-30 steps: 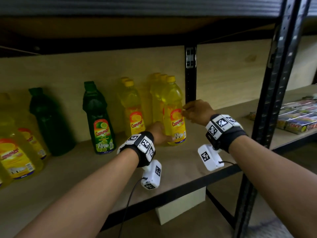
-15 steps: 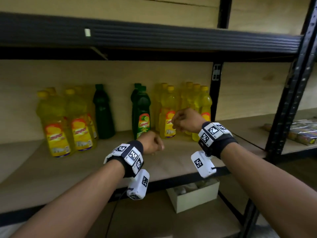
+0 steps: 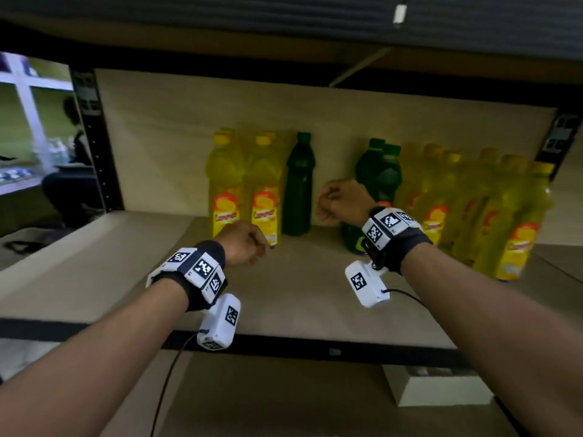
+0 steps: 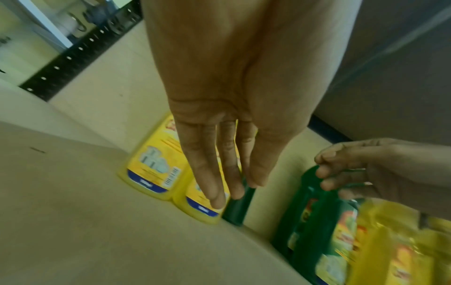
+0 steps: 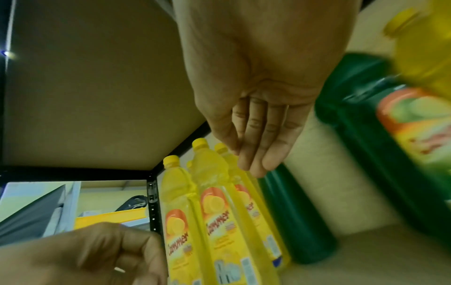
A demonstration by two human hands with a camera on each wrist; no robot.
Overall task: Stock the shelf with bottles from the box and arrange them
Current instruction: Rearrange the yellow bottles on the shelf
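yellow bottles (image 3: 244, 187) beyond both empty hands (image 3: 243, 242)

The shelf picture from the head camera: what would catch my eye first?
Probably the bright yellow bottles crowded at the right of the shelf, with another yellow pair standing further left. Dark green bottles stand between the two yellow groups. In front, the left hand and the right hand hang over the shelf holding nothing, each wrist strapped with black-and-white patterned blocks.
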